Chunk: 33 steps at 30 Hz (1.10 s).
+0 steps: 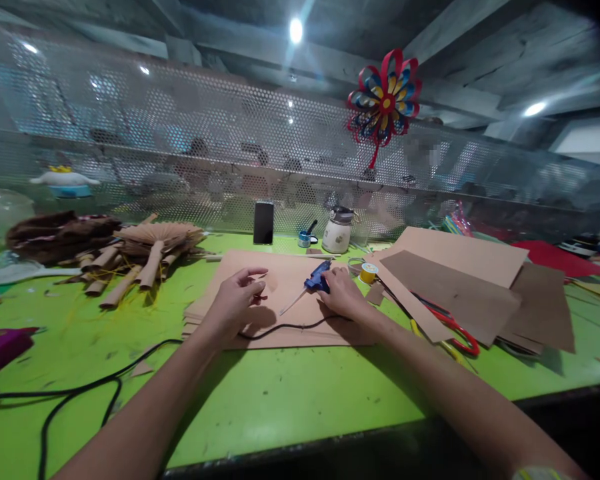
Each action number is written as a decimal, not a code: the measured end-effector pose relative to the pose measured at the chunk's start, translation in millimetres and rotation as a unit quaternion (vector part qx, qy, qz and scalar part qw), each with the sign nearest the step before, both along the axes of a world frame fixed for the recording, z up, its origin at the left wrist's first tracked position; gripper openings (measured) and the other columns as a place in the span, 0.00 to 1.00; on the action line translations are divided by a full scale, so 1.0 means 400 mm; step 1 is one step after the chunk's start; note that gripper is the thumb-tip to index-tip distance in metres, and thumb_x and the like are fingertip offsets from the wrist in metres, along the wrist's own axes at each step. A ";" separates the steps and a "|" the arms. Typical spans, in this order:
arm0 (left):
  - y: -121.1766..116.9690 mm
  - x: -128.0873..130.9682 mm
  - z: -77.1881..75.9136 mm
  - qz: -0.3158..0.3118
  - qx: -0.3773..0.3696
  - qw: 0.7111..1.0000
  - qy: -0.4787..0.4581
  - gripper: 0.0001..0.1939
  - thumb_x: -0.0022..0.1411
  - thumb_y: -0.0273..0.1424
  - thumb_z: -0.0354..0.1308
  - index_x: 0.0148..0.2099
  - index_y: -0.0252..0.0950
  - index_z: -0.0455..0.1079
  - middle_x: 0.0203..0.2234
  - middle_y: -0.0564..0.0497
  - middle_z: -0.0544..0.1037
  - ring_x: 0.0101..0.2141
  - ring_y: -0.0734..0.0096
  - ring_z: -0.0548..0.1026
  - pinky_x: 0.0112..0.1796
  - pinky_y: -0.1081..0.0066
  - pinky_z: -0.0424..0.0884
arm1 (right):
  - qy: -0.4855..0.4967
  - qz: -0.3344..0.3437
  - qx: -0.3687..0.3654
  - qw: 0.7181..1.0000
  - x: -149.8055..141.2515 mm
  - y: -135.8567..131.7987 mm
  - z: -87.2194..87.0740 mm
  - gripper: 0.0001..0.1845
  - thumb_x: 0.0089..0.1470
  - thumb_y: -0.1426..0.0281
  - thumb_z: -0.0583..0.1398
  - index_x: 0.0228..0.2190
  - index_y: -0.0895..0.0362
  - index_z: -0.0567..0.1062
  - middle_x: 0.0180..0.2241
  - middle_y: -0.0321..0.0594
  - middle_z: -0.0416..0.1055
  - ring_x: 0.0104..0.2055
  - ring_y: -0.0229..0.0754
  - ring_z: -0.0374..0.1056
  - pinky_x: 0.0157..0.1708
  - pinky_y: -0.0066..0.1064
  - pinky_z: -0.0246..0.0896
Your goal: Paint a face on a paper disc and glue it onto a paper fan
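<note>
A stack of tan kraft paper sheets point(280, 337) lies in front of me on the green table. Over its left part hovers my left hand point(237, 300), fingers loosely curved and apart, with no object visible in them. On the right side of the stack, my right hand point(344, 290) is closed on a blue hot glue gun point(318, 276). A thin, pale stick point(293, 304) extends from the glue gun toward the near left. A black cord point(285, 327) crosses the paper below both hands.
Pleated paper fans point(155, 243) with rolled handles lie left. A phone point(263, 223) and a pale jar point(337, 230) stand behind. To the right are a yellow thread spool point(369, 272), red-handled scissors point(465, 337) and brown sheets point(445, 293). A perforated screen point(205, 133) closes the back.
</note>
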State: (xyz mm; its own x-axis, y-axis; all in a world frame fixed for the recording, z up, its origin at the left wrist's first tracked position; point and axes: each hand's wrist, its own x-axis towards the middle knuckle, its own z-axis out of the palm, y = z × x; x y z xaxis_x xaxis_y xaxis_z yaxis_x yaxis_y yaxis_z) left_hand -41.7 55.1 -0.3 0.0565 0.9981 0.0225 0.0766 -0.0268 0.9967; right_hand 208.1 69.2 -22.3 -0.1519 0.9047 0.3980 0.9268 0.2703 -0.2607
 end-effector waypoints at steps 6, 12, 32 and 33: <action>0.001 0.006 -0.009 -0.013 -0.012 1.000 0.015 0.14 0.65 0.36 0.57 0.49 0.33 0.68 0.41 0.48 0.74 0.36 0.70 0.74 0.36 0.65 0.74 | 0.067 -0.047 -0.016 0.997 -0.038 0.019 -0.027 0.16 0.45 0.79 0.61 0.39 0.61 0.69 0.39 0.53 0.71 0.44 0.54 0.63 0.44 0.41 0.57; -0.004 0.002 -0.007 -0.031 0.002 0.999 0.034 0.13 0.65 0.36 0.56 0.48 0.33 0.68 0.40 0.49 0.74 0.36 0.70 0.74 0.36 0.65 0.74 | 0.254 -0.052 -0.012 0.966 0.007 0.030 0.018 0.19 0.44 0.75 0.61 0.41 0.57 0.66 0.36 0.45 0.73 0.39 0.49 0.69 0.38 0.39 0.62; -0.002 0.059 -0.088 -0.107 0.007 0.973 0.202 0.14 0.65 0.36 0.56 0.49 0.33 0.67 0.40 0.49 0.73 0.35 0.71 0.74 0.35 0.66 0.74 | 0.562 0.162 -0.148 0.798 0.125 -0.122 0.052 0.21 0.51 0.54 0.64 0.36 0.61 0.75 0.33 0.47 0.78 0.34 0.44 0.75 0.34 0.35 0.71; 0.001 0.060 -0.087 -0.107 0.006 0.974 0.202 0.14 0.65 0.36 0.56 0.49 0.33 0.67 0.40 0.49 0.73 0.35 0.71 0.74 0.35 0.66 0.74 | 0.555 0.162 -0.154 0.801 0.128 -0.126 0.051 0.21 0.52 0.55 0.64 0.36 0.61 0.75 0.33 0.47 0.78 0.34 0.44 0.75 0.35 0.35 0.71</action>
